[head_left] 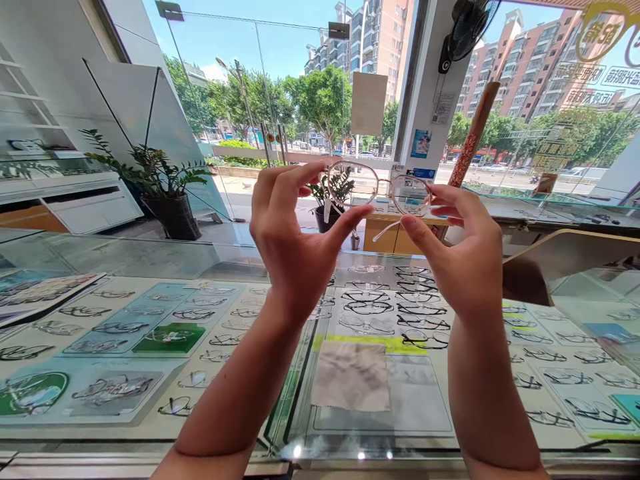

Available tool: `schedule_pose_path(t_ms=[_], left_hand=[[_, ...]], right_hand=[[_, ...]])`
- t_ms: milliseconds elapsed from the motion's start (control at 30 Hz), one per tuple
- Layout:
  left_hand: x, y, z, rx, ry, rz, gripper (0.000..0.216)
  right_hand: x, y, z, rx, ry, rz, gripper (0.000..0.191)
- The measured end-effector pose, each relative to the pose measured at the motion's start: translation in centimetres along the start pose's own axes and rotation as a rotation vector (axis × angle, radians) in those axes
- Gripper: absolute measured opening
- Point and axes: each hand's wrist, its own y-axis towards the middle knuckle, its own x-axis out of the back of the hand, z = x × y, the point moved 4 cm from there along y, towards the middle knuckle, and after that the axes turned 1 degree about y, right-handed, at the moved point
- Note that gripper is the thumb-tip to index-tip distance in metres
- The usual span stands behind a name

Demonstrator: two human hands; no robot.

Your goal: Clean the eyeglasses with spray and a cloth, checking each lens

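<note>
A pair of eyeglasses [384, 181] with a thin metal frame and clear lenses is held up in the air between my two hands, against the bright window. My left hand [300, 227] grips its left side, with the thumb under the left lens and the fingers by the hinge. My right hand [457, 240] pinches the right side near the other hinge. One pale temple tip [386, 230] hangs below the bridge, and a small white tag [327, 211] dangles at the left. Below, a beige cleaning cloth [353, 377] lies on the glass counter.
Rows of eyeglasses [367, 307] fill the glass display counter [300, 460] under my arms. A brochure [45, 297] lies at the left. Potted plants [170, 212] stand beyond, before glass doors. A brown wooden-edged panel [575, 250] juts in from the right, and a fan [470, 30] hangs above.
</note>
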Motion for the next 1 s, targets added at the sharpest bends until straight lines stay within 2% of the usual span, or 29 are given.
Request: schedule_pose_path(t_ms=[200,533,700,800,1000], left_hand=[[-0.4,0.4,1.1,0.058,-0.020,0.082,0.053],[-1.3,0.2,2.4,0.121,-0.116,0.120,0.058],[-2.4,0.0,3.4,0.132,-0.168,0.152,0.055],[-2.5,-0.2,3.3,0.113,-0.154,0.109,0.056],[-1.5,-0.8,2.3,0.038,0.002,-0.105,0.064]], right_hand=[[0.2,-0.3,1.5,0.140,-0.046,-0.154,0.043],[0.0,-0.8,2.8,0.294,-0.105,-0.221,0.047],[-0.3,-0.8,3.6,0.371,-0.168,-0.260,0.040],[-0.3,-0.7,3.4,0.370,-0.148,-0.269,0.040],[-0.7,-0.6,2.1,0.208,-0.039,-0.184,0.045]])
